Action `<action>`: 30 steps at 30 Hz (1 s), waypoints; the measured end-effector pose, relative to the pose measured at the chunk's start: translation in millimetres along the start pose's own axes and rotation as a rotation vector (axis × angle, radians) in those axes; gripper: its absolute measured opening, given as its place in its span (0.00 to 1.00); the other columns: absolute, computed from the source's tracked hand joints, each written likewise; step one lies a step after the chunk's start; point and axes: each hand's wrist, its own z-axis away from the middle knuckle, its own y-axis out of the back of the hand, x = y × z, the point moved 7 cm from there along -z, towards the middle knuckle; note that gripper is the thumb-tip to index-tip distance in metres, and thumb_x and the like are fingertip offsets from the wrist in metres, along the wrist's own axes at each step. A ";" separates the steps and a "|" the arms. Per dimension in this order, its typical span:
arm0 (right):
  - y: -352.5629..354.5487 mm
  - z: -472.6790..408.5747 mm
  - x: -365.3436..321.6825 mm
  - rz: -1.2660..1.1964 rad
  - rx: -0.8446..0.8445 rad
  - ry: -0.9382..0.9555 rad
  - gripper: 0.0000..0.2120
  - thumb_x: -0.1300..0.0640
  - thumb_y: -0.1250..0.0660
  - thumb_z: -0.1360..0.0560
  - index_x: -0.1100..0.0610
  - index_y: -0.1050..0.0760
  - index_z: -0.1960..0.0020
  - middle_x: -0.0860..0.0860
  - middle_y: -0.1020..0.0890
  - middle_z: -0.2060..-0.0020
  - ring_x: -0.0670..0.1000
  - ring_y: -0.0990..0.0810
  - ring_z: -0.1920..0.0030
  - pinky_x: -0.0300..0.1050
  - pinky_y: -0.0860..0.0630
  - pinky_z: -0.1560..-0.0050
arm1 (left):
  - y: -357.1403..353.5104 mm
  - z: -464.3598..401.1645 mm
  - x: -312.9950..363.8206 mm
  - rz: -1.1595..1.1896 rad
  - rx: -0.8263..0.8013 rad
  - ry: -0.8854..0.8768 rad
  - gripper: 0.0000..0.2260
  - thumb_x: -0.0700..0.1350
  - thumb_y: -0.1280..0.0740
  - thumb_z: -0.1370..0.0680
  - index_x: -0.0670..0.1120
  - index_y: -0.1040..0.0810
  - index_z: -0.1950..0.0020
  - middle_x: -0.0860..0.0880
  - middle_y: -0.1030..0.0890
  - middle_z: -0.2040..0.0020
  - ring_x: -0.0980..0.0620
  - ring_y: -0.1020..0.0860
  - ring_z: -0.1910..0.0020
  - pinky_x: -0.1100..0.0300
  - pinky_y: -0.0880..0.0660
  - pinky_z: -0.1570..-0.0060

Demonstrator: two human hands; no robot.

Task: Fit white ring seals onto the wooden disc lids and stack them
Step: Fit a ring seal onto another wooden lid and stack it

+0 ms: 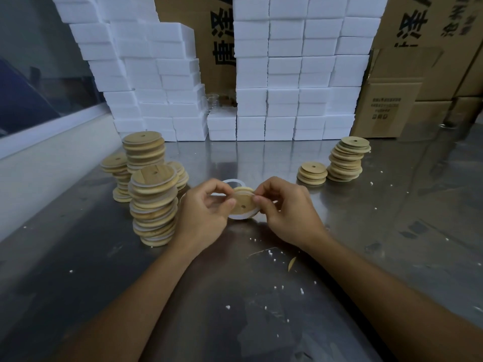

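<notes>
Head view puts your work over the middle of the steel counter [104,257], with the job well under way but, as I judge it, not near done. To your left stand several leaning stacks of wooden disc lids with white edges showing between them; the nearest finished stack [153,207] is tall and tilts a little, and I take these for the sealed ones. To your right sit two stacks that show no white: a taller bare stack [346,160] and a short bare stack [311,173] just beside it. Those look like what is left to fit. How many white rings remain I cannot tell; one loose ring [233,182] lies on the counter just behind your hands.

You hold one lid [241,205] between both hands, tilted toward you, its small hole facing up. A white seal [239,216] shows along its lower edge, so the ring seems partly on and not yet seated all the way round. Your left hand [206,215] grips the lid's left edge, fingers curled over the top and thumb on the face. Your right hand [283,212] pinches the right edge with fingertips and thumb, seemingly working the seal over the rim.

Behind stand white foam boxes [282,74] and cardboard cartons [392,95].
</notes>
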 end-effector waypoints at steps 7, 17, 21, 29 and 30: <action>-3.7 1.9 -11.4 0.099 -0.028 0.132 0.01 0.61 0.30 0.23 0.58 0.21 0.52 0.49 0.16 0.59 0.47 0.17 0.56 0.44 0.19 0.53 | 2.5 0.2 8.5 -0.096 0.025 -0.095 0.10 0.39 0.27 0.30 0.56 0.20 0.62 0.60 0.17 0.59 0.58 0.17 0.57 0.56 0.20 0.52; -3.1 -2.8 10.7 -0.087 -0.026 -0.115 0.04 0.65 0.27 0.26 0.61 0.21 0.58 0.52 0.14 0.62 0.51 0.15 0.60 0.56 0.18 0.54 | 0.7 -2.4 1.4 -0.030 0.001 -0.039 0.17 0.30 0.28 0.28 0.52 0.24 0.65 0.59 0.17 0.61 0.63 0.18 0.58 0.69 0.23 0.58; -1.3 -2.7 9.3 -0.105 -0.053 -0.092 0.02 0.63 0.26 0.27 0.60 0.20 0.56 0.51 0.14 0.61 0.48 0.15 0.59 0.52 0.17 0.54 | 1.2 -1.5 1.2 0.012 -0.010 -0.005 0.15 0.29 0.30 0.27 0.48 0.24 0.64 0.55 0.18 0.57 0.60 0.17 0.58 0.64 0.20 0.58; -1.5 -1.6 7.9 -0.075 -0.050 -0.080 0.02 0.65 0.29 0.25 0.61 0.21 0.55 0.52 0.15 0.61 0.50 0.15 0.59 0.54 0.17 0.54 | -1.9 0.0 -3.7 0.076 -0.033 0.091 0.14 0.32 0.31 0.25 0.51 0.23 0.62 0.53 0.18 0.60 0.45 0.16 0.60 0.40 0.19 0.56; -0.9 -1.4 5.9 -0.045 -0.046 -0.057 0.03 0.66 0.30 0.25 0.60 0.22 0.55 0.52 0.15 0.61 0.49 0.15 0.60 0.53 0.17 0.54 | -1.5 -0.2 0.0 0.036 -0.020 0.043 0.15 0.32 0.31 0.25 0.52 0.23 0.62 0.54 0.19 0.60 0.47 0.16 0.60 0.43 0.18 0.56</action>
